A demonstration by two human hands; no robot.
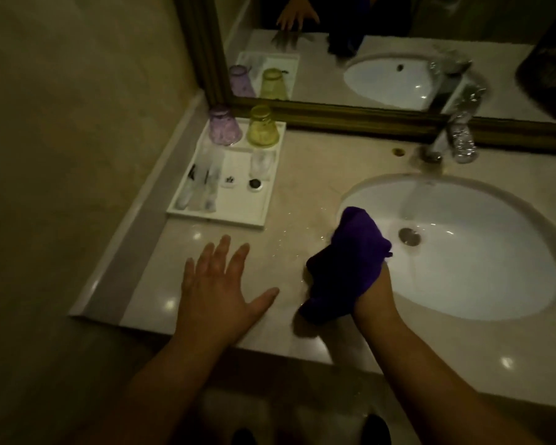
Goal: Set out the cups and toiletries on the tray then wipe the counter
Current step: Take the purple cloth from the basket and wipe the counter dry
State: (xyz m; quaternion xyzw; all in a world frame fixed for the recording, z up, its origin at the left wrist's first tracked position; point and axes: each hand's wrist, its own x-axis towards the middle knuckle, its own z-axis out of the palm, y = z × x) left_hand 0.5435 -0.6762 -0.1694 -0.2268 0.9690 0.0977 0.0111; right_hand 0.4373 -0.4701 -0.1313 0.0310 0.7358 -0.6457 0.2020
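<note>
A white tray (238,216) lies on the beige counter (308,162) at the back left. On its far end stand a purple cup (224,126) and a yellow cup (262,126), both upside down. Wrapped toiletries (203,181), a clear packet (262,165) and two small round items (255,184) lie on the tray in front of them. My right hand (374,292) grips a bunched purple cloth (347,264) at the left rim of the sink. My left hand (222,284) rests flat on the counter, fingers spread, holding nothing. Water drops glisten between tray and cloth.
A white oval sink (463,252) with a metal drain fills the right side. A chrome tap (443,142) stands behind it. A gold-framed mirror (334,112) runs along the back wall. A tiled wall bounds the counter on the left.
</note>
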